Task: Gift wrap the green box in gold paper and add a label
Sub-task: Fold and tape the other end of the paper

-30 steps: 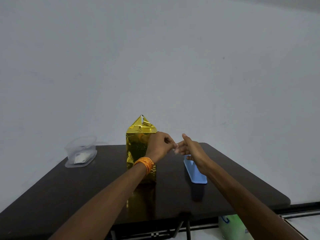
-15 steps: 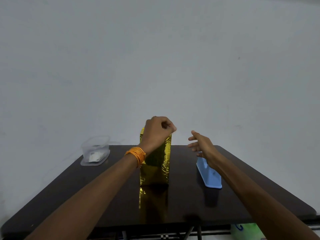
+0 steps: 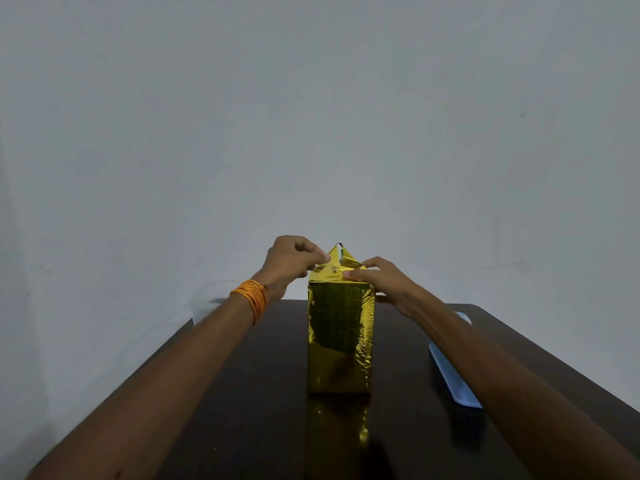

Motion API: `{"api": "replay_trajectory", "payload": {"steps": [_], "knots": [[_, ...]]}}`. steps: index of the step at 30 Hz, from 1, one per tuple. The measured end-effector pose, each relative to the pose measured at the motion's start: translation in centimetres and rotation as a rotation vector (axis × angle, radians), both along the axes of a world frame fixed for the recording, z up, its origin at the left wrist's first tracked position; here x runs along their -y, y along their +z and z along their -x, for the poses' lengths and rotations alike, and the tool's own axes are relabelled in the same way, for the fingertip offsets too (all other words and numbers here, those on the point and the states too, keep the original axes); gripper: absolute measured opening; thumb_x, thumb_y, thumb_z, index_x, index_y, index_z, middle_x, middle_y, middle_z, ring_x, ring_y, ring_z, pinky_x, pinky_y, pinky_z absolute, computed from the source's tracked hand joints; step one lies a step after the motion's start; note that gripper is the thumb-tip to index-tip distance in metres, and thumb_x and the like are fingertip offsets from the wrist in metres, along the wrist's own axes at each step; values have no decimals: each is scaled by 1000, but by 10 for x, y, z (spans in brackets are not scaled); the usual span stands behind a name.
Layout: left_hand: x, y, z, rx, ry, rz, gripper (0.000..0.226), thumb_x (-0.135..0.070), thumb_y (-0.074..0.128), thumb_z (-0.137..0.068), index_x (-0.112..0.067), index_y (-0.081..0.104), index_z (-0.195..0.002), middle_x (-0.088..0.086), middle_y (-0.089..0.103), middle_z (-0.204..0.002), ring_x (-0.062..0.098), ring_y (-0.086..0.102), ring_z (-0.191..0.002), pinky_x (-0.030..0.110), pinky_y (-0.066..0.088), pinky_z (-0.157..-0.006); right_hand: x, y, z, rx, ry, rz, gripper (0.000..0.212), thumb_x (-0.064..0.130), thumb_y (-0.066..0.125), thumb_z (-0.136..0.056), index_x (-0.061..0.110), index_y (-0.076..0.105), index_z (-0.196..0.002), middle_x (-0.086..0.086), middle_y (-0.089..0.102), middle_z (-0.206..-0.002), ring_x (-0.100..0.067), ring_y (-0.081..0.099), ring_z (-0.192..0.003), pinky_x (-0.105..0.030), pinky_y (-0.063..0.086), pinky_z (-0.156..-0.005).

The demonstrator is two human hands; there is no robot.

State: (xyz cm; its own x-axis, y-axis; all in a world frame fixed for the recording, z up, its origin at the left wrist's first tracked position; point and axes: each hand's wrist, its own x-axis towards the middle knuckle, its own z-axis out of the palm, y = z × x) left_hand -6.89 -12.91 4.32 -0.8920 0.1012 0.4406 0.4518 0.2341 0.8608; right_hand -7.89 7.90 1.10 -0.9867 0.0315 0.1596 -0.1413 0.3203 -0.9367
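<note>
One upright rectangular box wrapped in gold foil paper (image 3: 341,341). Two bare hands: left hand (image 3: 292,265), right hand (image 3: 384,282). One band of orange threads (image 3: 251,299), left of the grip. One flat light-blue plastic tray (image 3: 453,379), lower right of the grip. One dark glossy table (image 3: 259,393).

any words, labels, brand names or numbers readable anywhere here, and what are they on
None: no readable text shows anywhere in the head view.
gold paper on the box: only an embossed swirl pattern, no words, and no label on the faces that show.
blue tray: plain, no markings.
table: dark and glossy, no print.
</note>
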Motion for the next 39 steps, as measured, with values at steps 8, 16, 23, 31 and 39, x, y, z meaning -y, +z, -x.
{"api": "replay_trajectory", "payload": {"steps": [8,16,23,31,39], "knots": [[-5,-14,19,45,-8,9,15,-11,81,-76,-1,72,-83,7,70,-89,13,57,-73,23,46,-57,-5,-13,7,23,-5,7,47,46,79,-77,17,62,-110,-11,65,-119,-24,59,-113,-35,47,-81],[-6,-19,25,79,31,72,16,-12,84,-73,-4,74,-81,9,72,-93,14,63,-84,19,46,-54,-8,-18,12,29,28,32,43,44,79,-78,17,63,-106,-17,66,-120,-24,64,-105,-35,47,-79],[-8,-24,29,152,78,0,22,-11,85,-70,-1,74,-86,12,70,-89,19,62,-80,22,47,-54,-8,-18,15,33,50,20,53,49,82,-71,17,63,-109,-12,68,-115,-24,65,-107,-35,47,-78],[-9,-23,32,479,-34,-251,23,4,71,-82,-7,55,-70,5,51,-66,3,40,-41,10,33,-33,-11,-20,18,35,52,-3,75,63,80,-50,20,62,-109,-15,65,-120,-30,61,-115,-36,49,-80],[-4,-41,38,389,-31,-269,53,-42,81,-76,-17,57,-116,9,64,-107,18,62,-86,24,48,-54,-12,-20,18,46,54,4,67,59,80,-60,20,62,-112,-15,65,-120,-27,63,-112,-36,47,-78]]}}
